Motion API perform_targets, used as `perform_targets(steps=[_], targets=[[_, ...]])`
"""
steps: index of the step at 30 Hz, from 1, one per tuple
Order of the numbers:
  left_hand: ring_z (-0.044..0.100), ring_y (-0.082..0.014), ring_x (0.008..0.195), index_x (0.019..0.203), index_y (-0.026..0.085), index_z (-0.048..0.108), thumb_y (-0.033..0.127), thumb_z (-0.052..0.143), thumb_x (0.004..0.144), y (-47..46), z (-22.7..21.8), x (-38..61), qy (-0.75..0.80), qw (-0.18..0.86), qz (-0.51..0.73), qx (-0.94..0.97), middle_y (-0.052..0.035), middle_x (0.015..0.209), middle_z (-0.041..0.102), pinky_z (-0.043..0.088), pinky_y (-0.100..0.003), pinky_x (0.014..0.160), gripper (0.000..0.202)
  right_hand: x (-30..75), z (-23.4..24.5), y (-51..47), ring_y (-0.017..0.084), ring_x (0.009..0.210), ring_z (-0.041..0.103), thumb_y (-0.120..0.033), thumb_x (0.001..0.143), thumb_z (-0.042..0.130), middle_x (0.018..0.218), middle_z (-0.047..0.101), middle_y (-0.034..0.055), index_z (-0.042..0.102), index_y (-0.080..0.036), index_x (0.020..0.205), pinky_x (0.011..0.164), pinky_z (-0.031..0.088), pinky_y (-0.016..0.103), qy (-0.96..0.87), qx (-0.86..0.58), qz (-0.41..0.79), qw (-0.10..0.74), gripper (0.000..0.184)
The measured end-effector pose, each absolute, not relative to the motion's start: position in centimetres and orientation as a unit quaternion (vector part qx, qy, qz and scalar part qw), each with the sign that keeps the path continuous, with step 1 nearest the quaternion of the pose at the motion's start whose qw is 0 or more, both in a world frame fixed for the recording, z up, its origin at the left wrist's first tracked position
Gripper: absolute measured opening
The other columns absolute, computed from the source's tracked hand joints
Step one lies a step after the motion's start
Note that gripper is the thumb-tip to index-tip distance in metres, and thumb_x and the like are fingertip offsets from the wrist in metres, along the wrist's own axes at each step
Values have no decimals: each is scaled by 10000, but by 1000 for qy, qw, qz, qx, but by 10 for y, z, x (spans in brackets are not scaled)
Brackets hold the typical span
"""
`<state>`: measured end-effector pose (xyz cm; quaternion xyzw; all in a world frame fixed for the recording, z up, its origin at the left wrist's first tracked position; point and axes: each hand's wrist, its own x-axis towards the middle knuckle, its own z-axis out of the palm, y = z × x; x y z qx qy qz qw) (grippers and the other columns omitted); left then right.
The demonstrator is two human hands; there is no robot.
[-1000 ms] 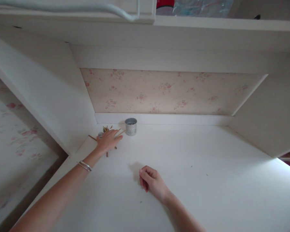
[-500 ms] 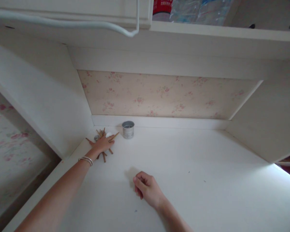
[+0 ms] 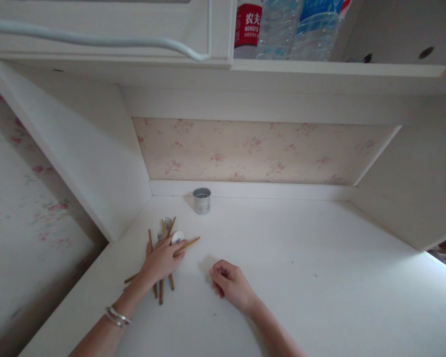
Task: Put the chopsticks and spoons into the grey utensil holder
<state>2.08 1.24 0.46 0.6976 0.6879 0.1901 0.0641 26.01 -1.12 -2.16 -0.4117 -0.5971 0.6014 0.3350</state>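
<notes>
My left hand [image 3: 161,260], with metal bangles at the wrist, lies palm down over a loose bunch of wooden chopsticks [image 3: 161,292] and is closed around part of it. The sticks point in several directions from under the palm and fingers. Beyond the fingertips show a white spoon [image 3: 177,238] and a shiny metal spoon [image 3: 167,223], their handles hidden. One light stick [image 3: 188,245] juts out to the right by the thumb. My right hand [image 3: 230,282] rests on the tabletop in a loose fist, with nothing visible in it. Behind both stands a metal utensil holder [image 3: 202,201] with small holes, upright.
The white tabletop [image 3: 282,307] runs back to a low ledge and floral wallpaper [image 3: 252,148]. A side panel [image 3: 85,144] rises on the left, another on the right. Overhead, a cabinet shelf [image 3: 319,70] holds plastic bottles [image 3: 278,29]. A white cable [image 3: 96,39] crosses the cabinet front.
My left hand has come nearer to me, and the chopsticks and spoons have slid with it, away from the holder. My right hand stays in place. The view has tilted up slightly.
</notes>
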Motion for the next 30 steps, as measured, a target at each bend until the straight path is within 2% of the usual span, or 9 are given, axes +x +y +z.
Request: perform_targets(steps=[4,6,12,17,19,21,24,27,30], targets=[[544,-309,1200,1161,441,645,383,536,833,-28,-4,35,660,63,174,728,-26,1266,619,226,-565,1119,350,260,-21,-15,78,444,451,-530,856,539,577,543,-40,526,-190,757,429,355,207,-602,-416,595,333,354],[538,-317,1209,1162,464,635,399,550,827,-39,-6,40,657,54,173,731,-15,1274,610,211,-596,1115,352,260,-20,-17,78,441,445,-544,846,546,574,542,-41,529,-188,754,431,349,210,-602,-421,590,336,367],[407,-352,1320,1235,433,589,430,549,839,-42,-6,42,664,44,173,726,-42,1423,476,183,-665,1076,398,251,-7,-4,91,430,448,-597,832,483,565,519,-44,493,-198,760,438,381,229,-579,-466,560,367,405],[304,-400,1366,1308,386,537,510,495,862,-40,-8,36,681,21,190,707,-57,1492,391,191,-691,1046,465,232,18,52,97,473,504,-423,891,442,660,578,-20,533,-197,871,480,411,228,-634,-502,471,354,244],[325,-384,1358,1306,375,540,523,470,872,-40,-8,33,690,25,199,696,-54,1480,412,229,-661,1049,464,220,28,80,106,510,550,-351,875,494,759,637,-5,543,-217,1059,538,440,244,-665,-516,426,332,233],[360,-354,1342,1277,375,565,518,472,873,-39,-7,31,694,26,207,689,-45,1438,471,262,-616,1060,439,207,37,106,146,649,627,-316,837,573,905,679,23,487,-248,1241,662,465,278,-698,-526,375,307,418],[436,-306,1291,1226,342,609,498,475,875,-38,-5,28,681,27,223,697,-43,1337,568,313,-527,1074,407,186,46,135,253,921,651,-312,807,625,1032,686,72,385,-250,1378,813,445,346,-733,-546,305,268,622],[519,-273,1206,1162,299,647,460,481,877,-36,-5,26,663,33,245,706,-51,1244,625,375,-464,1046,367,173,50,152,306,1013,630,-318,848,572,1096,674,116,379,-237,1389,850,431,397,-742,-573,252,238,580],[558,-256,1147,1095,274,673,431,484,876,-33,-6,24,654,50,272,704,-60,1198,640,415,-435,1015,329,171,50,159,307,1005,634,-320,910,480,1080,678,139,491,-211,1286,838,434,403,-736,-598,212,236,392]])
